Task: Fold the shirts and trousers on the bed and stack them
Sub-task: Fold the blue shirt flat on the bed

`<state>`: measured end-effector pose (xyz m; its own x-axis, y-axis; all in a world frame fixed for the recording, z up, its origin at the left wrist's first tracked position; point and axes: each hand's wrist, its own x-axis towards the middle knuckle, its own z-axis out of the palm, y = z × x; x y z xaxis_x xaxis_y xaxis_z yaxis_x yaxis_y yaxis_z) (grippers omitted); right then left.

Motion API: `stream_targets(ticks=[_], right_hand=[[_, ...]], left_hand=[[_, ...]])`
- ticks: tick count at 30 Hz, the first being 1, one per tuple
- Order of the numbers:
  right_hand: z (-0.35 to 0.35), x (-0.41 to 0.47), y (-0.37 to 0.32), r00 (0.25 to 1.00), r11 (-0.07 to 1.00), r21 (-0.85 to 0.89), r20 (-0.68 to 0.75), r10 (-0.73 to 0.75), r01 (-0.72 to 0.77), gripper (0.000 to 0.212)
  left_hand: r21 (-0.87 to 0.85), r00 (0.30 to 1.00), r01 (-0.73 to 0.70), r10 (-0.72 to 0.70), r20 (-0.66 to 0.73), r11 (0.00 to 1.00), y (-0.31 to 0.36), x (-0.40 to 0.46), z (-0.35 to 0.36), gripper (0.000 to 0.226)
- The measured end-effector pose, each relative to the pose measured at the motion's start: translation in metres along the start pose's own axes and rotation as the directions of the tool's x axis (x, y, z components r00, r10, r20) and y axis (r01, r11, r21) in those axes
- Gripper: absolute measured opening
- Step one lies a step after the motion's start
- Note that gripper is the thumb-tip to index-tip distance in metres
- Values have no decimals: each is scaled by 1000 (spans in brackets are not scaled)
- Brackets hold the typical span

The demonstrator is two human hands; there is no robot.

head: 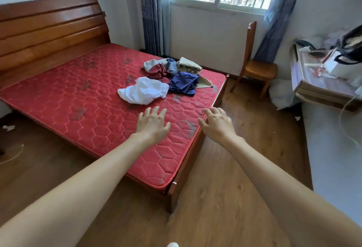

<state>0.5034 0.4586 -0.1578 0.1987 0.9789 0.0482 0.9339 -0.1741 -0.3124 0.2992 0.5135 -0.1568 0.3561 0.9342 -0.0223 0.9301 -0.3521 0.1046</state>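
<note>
I am reaching both arms out over the foot of the bed (109,129), my left hand (151,124) and right hand (216,124) spread wide and holding nothing. I should be taking one garment only, nearest first. The white shirt (144,91) is lying at twelve o'clock, apart from my fingers (154,111); the navy garment (184,82) and the heap (172,66) are lying beyond it.

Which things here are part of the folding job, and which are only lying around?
Job: white garment, dark blue garment, maroon garment, beige garment, red mattress.
Lying about: wooden chair, cluttered side table.
</note>
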Motion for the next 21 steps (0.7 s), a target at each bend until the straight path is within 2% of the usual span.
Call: stream_targets(ticks=[3, 7, 12, 16, 21], right_hand=[[2, 42, 3, 999, 1000, 2, -48, -11, 11, 48], [20, 76, 24, 999, 999, -11, 25, 38, -38, 50], [32, 141, 77, 990, 995, -47, 110, 91, -87, 49], [21, 214, 121, 994, 996, -36, 75, 82, -79, 52], [8, 291, 179, 994, 996, -49, 83, 77, -73, 51]], left_hand=[[-6, 999, -27, 27, -17, 1000, 3, 50, 0, 59], [-15, 997, -62, 63, 55, 998, 16, 95, 19, 60], [-20, 995, -47, 49, 90, 999, 33, 168, 40, 59], [-35, 998, -33, 35, 43, 999, 61, 244, 43, 58], [-42, 997, -11, 14, 75, 999, 105, 332, 49, 58]])
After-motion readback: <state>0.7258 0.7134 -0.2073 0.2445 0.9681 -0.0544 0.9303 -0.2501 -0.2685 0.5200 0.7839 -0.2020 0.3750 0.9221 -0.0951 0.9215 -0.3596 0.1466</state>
